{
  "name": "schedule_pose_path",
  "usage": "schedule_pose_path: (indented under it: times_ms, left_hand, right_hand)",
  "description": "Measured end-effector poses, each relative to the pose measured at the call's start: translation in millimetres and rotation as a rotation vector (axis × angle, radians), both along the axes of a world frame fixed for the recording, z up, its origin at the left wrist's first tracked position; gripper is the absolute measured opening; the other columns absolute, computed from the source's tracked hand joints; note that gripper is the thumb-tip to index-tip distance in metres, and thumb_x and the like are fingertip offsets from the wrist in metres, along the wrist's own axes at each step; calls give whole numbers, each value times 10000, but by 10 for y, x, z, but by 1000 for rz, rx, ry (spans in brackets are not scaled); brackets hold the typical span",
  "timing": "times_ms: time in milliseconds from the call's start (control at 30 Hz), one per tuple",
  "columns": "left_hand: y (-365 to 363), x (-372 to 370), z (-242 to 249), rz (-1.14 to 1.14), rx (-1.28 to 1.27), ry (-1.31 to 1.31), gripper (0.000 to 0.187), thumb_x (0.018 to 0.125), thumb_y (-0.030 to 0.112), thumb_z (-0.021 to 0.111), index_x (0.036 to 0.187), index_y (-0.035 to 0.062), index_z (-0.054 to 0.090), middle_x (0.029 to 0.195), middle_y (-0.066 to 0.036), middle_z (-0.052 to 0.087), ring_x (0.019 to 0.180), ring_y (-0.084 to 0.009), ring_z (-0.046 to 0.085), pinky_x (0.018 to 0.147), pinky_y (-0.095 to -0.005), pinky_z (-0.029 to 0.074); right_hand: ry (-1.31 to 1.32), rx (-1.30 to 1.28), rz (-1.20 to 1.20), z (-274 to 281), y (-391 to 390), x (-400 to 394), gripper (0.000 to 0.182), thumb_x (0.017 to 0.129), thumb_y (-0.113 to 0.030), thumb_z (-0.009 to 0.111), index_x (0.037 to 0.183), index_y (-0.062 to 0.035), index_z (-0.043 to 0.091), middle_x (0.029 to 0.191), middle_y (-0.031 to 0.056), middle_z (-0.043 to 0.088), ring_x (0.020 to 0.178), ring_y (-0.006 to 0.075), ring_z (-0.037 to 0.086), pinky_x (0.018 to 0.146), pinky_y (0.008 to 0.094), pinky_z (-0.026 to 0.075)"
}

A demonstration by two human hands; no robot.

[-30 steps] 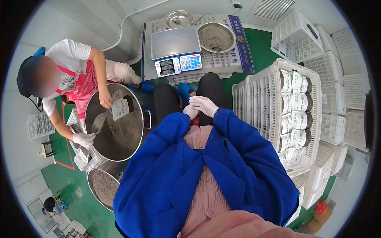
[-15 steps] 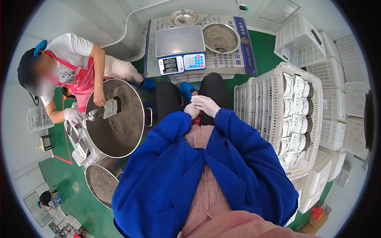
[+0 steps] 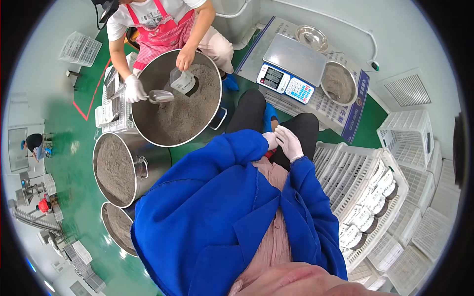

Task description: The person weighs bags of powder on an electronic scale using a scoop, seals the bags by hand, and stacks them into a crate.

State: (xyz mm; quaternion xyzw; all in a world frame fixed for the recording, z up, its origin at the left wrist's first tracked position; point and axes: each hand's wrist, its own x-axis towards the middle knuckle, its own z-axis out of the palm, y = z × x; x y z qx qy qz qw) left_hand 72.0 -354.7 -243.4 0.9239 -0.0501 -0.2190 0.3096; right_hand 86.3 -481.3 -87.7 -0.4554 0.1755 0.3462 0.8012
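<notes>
My right hand [image 3: 289, 143], in a white glove, lies over my lap with its fingers stretched out and resting against my other hand. Partly covered beneath it is my left hand [image 3: 270, 140], also white-gloved, its fingers mostly hidden. I see no object in either hand. Beyond my knees is a digital scale [image 3: 285, 84] with a bare metal platform. Across from me on the left, a co-worker's gloved hand [image 3: 134, 89] holds a metal scoop [image 3: 161, 96] over a large pot [image 3: 138, 118] of grey-brown granular material. That person's bare hand holds a pouch [image 3: 183, 82] above the pot.
A metal bowl [image 3: 338, 84] of the same material and another metal bowl [image 3: 311, 38] stand beside the scale. Filled pouches [image 3: 363, 218] lie in a white crate [image 3: 390, 163] at my right. More pots [image 3: 116, 167] stand at left; stacked crates [image 3: 414, 185] line the right wall.
My view has swung to the left, so everything appears shifted right. My hands stay together in my lap. The co-worker's scoop has moved further over the material in the pot.
</notes>
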Motion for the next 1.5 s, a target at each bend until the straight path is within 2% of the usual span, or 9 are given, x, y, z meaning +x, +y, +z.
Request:
schedule_pose_path:
  times_ms: [133,200,633,733,900,1033,1133,1267,1500]
  left_hand:
    - [-148,-4,-477,64,1,-30,262,917,279,564,996,90,727,985,-150,761,911,-330,743,781,-474,575]
    - [93,-14,-66,-99,12,-39,267,914,261,548,1001,77,721,997,-158,760,890,-351,747,766,-500,585]
    - [20,-21,49,3,-65,1,264,922,254,533,985,93,734,1008,-175,757,952,-354,737,823,-479,576]
    - [134,32,516,-31,-107,81,283,915,264,572,1037,92,759,1024,-176,756,1006,-352,719,896,-470,561]
    - [237,7,815,11,-200,148,331,886,280,662,1121,70,763,1079,-170,752,1031,-335,715,941,-433,551]
    - [231,39,873,10,-218,179,332,901,279,649,1130,63,758,1104,-180,745,1056,-342,705,955,-431,542]
    - [212,59,872,-3,-229,186,339,909,275,638,1140,55,752,1108,-188,743,1065,-357,700,959,-438,537]
    - [181,45,920,5,-238,198,342,919,269,622,1149,48,745,1114,-194,740,1069,-363,698,960,-438,536]
    - [209,93,961,-5,-248,241,355,927,272,613,1176,51,735,1113,-209,737,1068,-369,699,960,-442,533]
  right_hand:
    - [2,-2,7,-23,9,8,413,1077,-326,509,1391,-70,589,1366,99,647,1255,216,596,1068,390,446]
    - [3,-16,12,-48,3,7,423,1079,-322,502,1406,-64,578,1380,106,639,1266,224,592,1078,397,442]
    - [38,3,18,-16,12,35,442,1070,-331,516,1414,-59,574,1379,114,634,1286,235,580,1086,408,436]
    - [62,61,62,135,-95,118,449,1051,-331,550,1410,-61,577,1370,109,636,1272,235,592,1067,404,454]
    - [-330,-297,-66,782,-689,838,373,1046,-261,556,1351,-52,602,1198,87,718,1020,191,708,864,319,547]
    - [-380,-804,-262,232,-1581,1711,429,1003,-138,621,1401,0,542,1125,143,718,929,173,717,781,290,562]
    - [-450,-1100,-117,53,-1822,2095,631,988,-188,659,1516,41,401,1124,148,721,879,192,706,730,319,571]
    - [-528,-1436,86,-33,-1775,2439,673,947,-376,664,1502,-46,474,1150,199,734,1086,338,702,972,401,529]
    - [-694,-1527,99,-323,-1649,2701,410,987,-315,609,1337,-109,663,1129,201,735,1083,347,700,969,425,529]
